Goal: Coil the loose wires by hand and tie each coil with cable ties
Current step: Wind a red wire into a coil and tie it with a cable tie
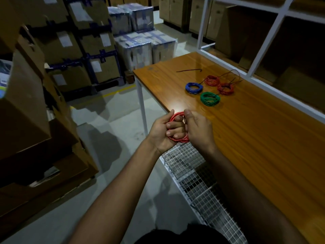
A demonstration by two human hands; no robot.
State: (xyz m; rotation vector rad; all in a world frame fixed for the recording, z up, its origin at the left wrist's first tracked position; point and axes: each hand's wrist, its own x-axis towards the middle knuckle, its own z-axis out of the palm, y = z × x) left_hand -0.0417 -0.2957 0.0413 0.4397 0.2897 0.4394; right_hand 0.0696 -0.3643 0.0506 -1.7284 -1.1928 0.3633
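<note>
Red wire coil [177,127] gripped by both hands [162,132] [197,128]; four coils [210,98] lie on table [263,138].

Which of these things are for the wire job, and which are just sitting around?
For the job:
- red wire coil held in the left hand and right hand
- blue wire coil, green wire coil and two more red coils on the wooden table
- black cable tie

Just lying about:
- cardboard boxes
- wire mesh panel
</note>
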